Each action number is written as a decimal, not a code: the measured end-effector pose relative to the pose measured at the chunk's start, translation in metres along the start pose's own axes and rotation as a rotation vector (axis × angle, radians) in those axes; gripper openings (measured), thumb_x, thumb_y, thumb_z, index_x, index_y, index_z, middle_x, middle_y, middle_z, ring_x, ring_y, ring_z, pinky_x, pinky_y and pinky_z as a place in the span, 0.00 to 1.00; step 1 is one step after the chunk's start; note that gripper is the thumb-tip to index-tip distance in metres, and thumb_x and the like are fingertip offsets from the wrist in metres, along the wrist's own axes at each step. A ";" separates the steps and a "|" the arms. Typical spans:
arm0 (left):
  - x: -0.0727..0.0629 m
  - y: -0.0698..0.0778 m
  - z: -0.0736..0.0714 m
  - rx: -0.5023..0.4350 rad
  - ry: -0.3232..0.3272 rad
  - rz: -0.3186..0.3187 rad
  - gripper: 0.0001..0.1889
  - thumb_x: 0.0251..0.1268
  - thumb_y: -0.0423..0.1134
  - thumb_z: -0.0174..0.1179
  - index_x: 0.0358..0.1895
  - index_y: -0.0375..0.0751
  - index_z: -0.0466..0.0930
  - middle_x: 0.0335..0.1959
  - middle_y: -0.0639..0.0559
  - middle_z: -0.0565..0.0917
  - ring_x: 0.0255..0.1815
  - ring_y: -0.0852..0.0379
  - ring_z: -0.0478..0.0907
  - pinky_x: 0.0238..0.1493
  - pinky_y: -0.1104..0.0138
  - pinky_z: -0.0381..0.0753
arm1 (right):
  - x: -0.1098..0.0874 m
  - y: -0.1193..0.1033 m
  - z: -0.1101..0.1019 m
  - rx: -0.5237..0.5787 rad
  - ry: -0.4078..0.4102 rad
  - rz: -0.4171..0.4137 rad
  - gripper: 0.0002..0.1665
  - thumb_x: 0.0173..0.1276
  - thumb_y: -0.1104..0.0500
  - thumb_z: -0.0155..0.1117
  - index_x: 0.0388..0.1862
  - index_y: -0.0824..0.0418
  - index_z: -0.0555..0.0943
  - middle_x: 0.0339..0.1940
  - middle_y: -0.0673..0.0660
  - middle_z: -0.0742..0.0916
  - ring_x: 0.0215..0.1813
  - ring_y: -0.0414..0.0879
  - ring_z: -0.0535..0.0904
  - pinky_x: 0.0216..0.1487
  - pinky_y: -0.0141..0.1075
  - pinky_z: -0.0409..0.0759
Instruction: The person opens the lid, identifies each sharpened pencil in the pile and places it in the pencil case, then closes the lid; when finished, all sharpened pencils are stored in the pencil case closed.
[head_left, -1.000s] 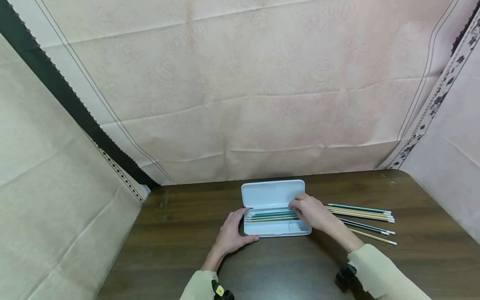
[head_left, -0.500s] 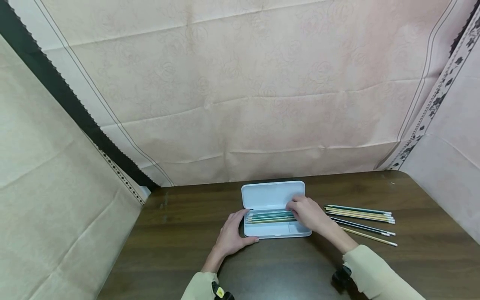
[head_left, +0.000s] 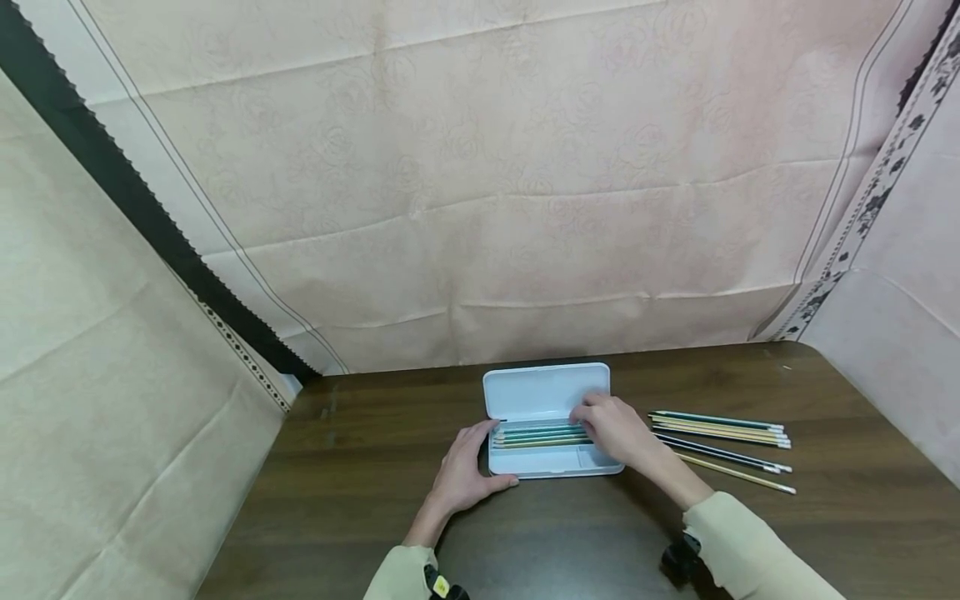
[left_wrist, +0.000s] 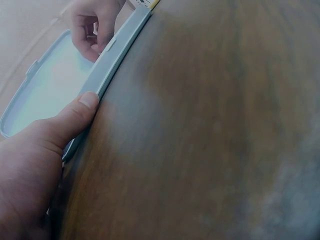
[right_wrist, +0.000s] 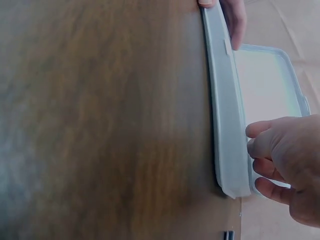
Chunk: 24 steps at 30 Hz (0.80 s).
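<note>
A pale blue pencil case (head_left: 551,461) lies on the table with its lid (head_left: 547,392) raised at the back. Several green and yellowish pencils (head_left: 536,440) lie lengthwise in it, points to the left. My left hand (head_left: 461,471) grips the case's left end, thumb (left_wrist: 82,107) on the front wall and fingers round the back corner. Over the right half of the case, my right hand (head_left: 611,429) reaches in with curled fingers (right_wrist: 267,170) and pinches a pencil among the others. Its fingertips and the pencils' right ends are mostly hidden.
Right of the case, partly behind the right forearm, several loose pencils (head_left: 720,429) lie on the brown wooden table (head_left: 360,500), eraser ends to the right. Pale patterned cloth (head_left: 480,208) hangs behind the table and at both sides.
My right hand has shifted a little to the left inside the case, along the pencils, then slowed. My left hand keeps its grip on the case in the same place.
</note>
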<state>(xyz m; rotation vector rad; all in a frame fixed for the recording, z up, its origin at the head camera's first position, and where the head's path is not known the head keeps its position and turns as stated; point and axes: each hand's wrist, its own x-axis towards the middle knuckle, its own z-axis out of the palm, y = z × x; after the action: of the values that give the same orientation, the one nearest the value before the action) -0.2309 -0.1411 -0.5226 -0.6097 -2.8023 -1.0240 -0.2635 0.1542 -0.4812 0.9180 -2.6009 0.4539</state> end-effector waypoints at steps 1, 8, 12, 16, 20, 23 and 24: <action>0.000 0.000 0.000 0.000 0.002 0.002 0.49 0.51 0.64 0.73 0.74 0.50 0.64 0.70 0.50 0.70 0.68 0.50 0.66 0.61 0.46 0.70 | -0.001 0.001 -0.001 0.001 0.006 0.004 0.10 0.57 0.69 0.76 0.38 0.59 0.89 0.34 0.53 0.82 0.37 0.47 0.76 0.42 0.42 0.81; 0.000 -0.001 0.001 0.004 -0.004 -0.002 0.49 0.51 0.65 0.72 0.75 0.50 0.64 0.71 0.51 0.69 0.68 0.51 0.65 0.62 0.47 0.69 | -0.016 0.017 -0.027 0.023 0.084 0.022 0.11 0.56 0.72 0.75 0.37 0.61 0.88 0.34 0.54 0.84 0.36 0.48 0.79 0.38 0.44 0.82; 0.000 0.001 0.000 -0.012 -0.005 -0.001 0.49 0.51 0.65 0.72 0.74 0.50 0.65 0.71 0.51 0.69 0.68 0.50 0.66 0.61 0.46 0.69 | -0.037 0.038 -0.046 0.037 0.151 0.026 0.12 0.56 0.73 0.73 0.38 0.62 0.87 0.33 0.52 0.83 0.32 0.43 0.77 0.32 0.41 0.79; -0.001 0.001 -0.001 -0.012 0.001 0.004 0.49 0.50 0.65 0.73 0.74 0.49 0.65 0.70 0.50 0.70 0.68 0.50 0.66 0.61 0.46 0.70 | -0.063 0.060 -0.063 0.055 0.191 0.022 0.13 0.55 0.74 0.73 0.37 0.62 0.87 0.31 0.48 0.82 0.30 0.36 0.73 0.28 0.35 0.76; -0.001 0.001 -0.002 -0.009 -0.001 0.003 0.49 0.50 0.65 0.73 0.74 0.49 0.65 0.70 0.50 0.70 0.68 0.50 0.66 0.61 0.45 0.70 | -0.086 0.079 -0.075 0.029 0.222 0.004 0.15 0.50 0.75 0.75 0.35 0.62 0.86 0.29 0.46 0.81 0.28 0.34 0.71 0.25 0.34 0.73; -0.001 0.001 -0.002 -0.007 -0.004 0.002 0.49 0.50 0.65 0.72 0.74 0.49 0.65 0.70 0.50 0.70 0.68 0.50 0.66 0.61 0.45 0.70 | -0.102 0.088 -0.082 0.013 0.210 0.032 0.15 0.49 0.75 0.76 0.34 0.61 0.86 0.28 0.44 0.80 0.28 0.33 0.70 0.25 0.34 0.72; -0.001 0.001 -0.002 -0.006 -0.005 0.002 0.49 0.50 0.66 0.72 0.74 0.49 0.65 0.71 0.50 0.70 0.68 0.50 0.66 0.61 0.45 0.70 | -0.106 0.091 -0.083 0.009 0.201 0.044 0.15 0.49 0.75 0.76 0.34 0.61 0.86 0.28 0.43 0.80 0.27 0.33 0.70 0.25 0.34 0.71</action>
<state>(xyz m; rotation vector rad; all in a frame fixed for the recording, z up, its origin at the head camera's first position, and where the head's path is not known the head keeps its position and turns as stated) -0.2299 -0.1415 -0.5206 -0.6162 -2.8030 -1.0321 -0.2273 0.3123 -0.4681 0.7757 -2.4421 0.5405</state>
